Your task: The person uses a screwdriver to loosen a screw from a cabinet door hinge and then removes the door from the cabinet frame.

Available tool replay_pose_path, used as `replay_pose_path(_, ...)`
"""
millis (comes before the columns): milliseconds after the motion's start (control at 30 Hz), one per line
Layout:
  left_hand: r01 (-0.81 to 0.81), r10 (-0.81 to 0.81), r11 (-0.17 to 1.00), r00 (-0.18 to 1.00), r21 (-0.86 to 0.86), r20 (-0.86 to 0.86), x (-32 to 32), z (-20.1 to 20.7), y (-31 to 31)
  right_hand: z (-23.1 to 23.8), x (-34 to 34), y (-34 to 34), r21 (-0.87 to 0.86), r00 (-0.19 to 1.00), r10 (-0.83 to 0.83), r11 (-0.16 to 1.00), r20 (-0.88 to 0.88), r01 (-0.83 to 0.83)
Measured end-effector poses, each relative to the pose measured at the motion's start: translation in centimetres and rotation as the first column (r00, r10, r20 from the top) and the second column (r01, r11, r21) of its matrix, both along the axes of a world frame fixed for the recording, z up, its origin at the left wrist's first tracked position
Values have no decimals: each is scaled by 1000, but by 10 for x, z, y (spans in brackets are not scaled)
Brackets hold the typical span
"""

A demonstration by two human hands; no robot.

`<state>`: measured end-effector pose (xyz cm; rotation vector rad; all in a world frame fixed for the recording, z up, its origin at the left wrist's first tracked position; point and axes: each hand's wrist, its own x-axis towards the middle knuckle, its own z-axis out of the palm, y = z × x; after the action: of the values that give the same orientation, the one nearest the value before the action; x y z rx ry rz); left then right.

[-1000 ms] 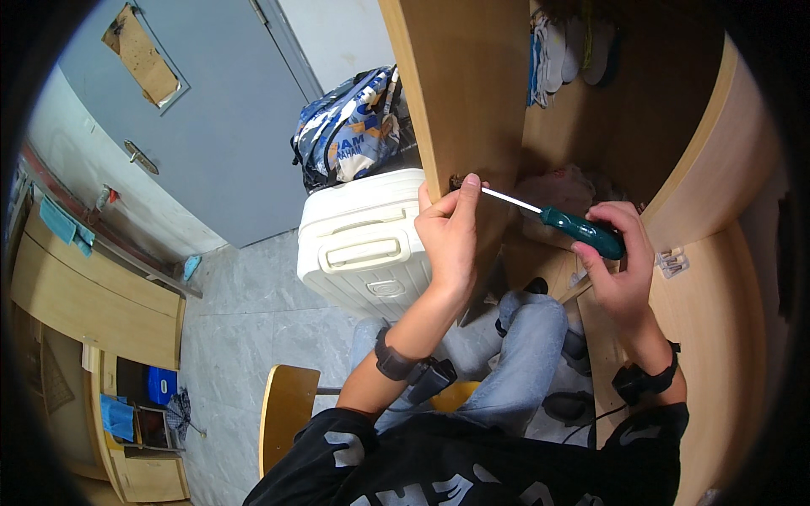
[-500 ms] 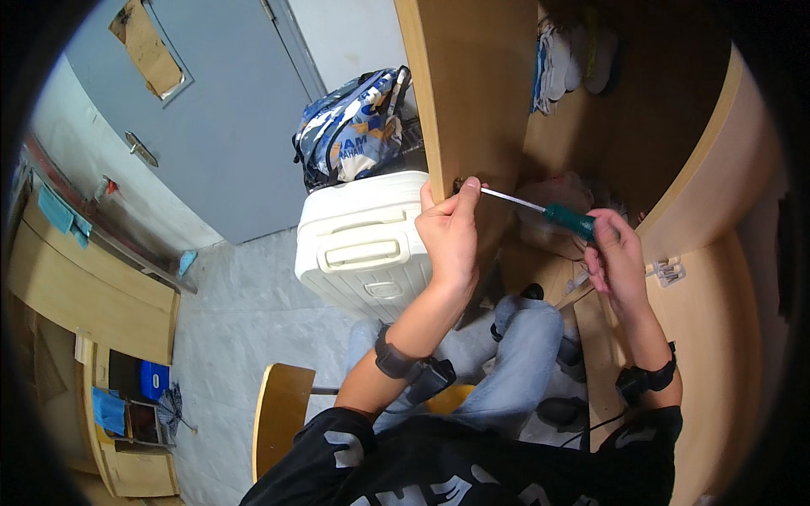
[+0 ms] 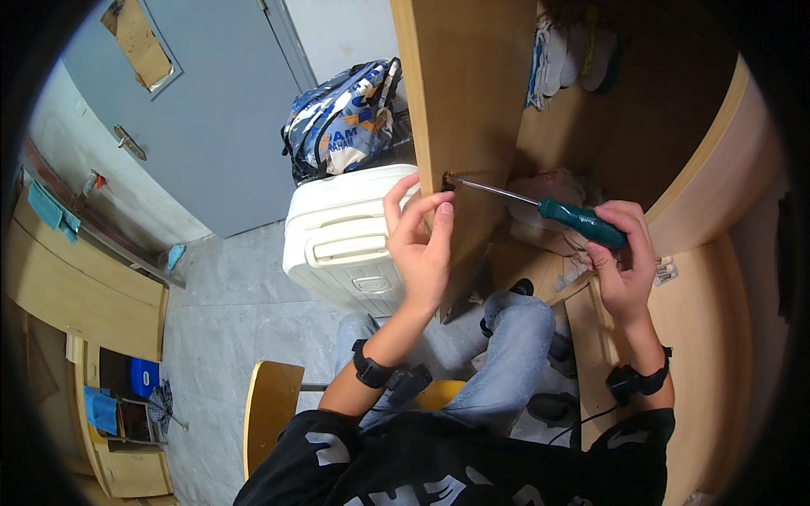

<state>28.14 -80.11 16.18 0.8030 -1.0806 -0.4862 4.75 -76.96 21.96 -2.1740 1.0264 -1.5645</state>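
We've got our right hand wrapped round the green screwdriver, its tip up at the dark fitting just above our left hand, whose fingers spread loosely by the wooden panel's edge.

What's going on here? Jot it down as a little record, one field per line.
Right hand: holds a screwdriver by its green handle
Screwdriver shaft: points to a dark fitting near the edge of a wooden cabinet panel
Left hand: loosely bent beside the fitting; contact unclear
Nearby: white suitcase, blue-and-white patterned backpack
Background: gray door
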Motion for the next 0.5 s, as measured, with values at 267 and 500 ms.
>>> replay_pose_path(267, -233, 364, 930, 689, -284, 627, 25, 27, -7, -3, 0, -2, -173, 998, 25, 984, -51, -33)
replay_pose_path(500, -168, 202, 975, 401, -145, 894, 37, 58, -10, 0, 4, -1, 42, 983, 115, 992, 146, -122)
